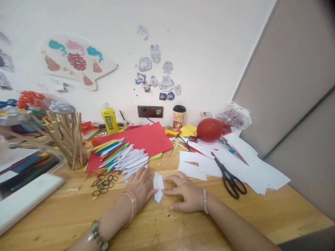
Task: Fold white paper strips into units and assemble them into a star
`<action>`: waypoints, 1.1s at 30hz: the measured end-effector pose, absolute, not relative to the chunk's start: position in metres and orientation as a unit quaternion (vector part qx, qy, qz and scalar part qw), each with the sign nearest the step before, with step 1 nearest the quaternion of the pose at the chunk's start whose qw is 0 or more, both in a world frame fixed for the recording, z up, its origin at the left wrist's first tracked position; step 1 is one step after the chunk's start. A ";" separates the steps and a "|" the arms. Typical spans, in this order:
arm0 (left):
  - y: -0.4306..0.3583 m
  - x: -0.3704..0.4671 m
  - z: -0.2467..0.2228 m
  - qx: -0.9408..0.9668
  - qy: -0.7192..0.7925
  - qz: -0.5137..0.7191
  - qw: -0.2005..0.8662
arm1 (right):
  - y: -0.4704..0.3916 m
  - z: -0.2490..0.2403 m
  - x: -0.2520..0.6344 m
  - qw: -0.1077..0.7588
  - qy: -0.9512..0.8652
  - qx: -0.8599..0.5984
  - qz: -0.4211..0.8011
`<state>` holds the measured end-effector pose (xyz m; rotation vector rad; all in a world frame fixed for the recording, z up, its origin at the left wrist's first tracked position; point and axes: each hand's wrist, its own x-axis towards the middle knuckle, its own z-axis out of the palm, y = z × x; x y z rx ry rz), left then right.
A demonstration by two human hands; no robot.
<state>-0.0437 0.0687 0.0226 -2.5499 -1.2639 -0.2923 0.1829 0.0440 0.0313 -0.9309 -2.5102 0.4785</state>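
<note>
A small folded piece of white paper (158,186) lies on the wooden table between my hands. My left hand (141,186) rests at its left edge, fingers extended, with the thumb on the paper. From the right, my right hand (184,193) touches the paper's edge with its index finger, the other fingers spread apart. Just beyond my left hand is a pile of folded paper strips (131,158), mostly white, with some blue, green, yellow and red. Several black rubber bands (104,183) lie left of my left hand.
Black scissors (230,179) and loose white sheets (251,167) lie to the right. Red paper (159,137), a lidded cup (179,118), a red balloon (209,129) and a yellow bottle (110,120) are along the back. Wooden sticks (70,139) stand bundled at left, behind a white box (31,197).
</note>
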 end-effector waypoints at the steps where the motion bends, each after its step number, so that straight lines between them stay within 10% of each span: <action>1: 0.070 -0.044 0.016 -0.878 -0.443 -0.113 0.141 | 0.043 0.033 0.182 0.207 -0.906 -0.328 0.169; 33: 0.070 -0.038 0.023 -0.912 -0.331 -0.243 0.019 | 0.063 0.026 0.191 0.255 -0.896 -0.362 0.034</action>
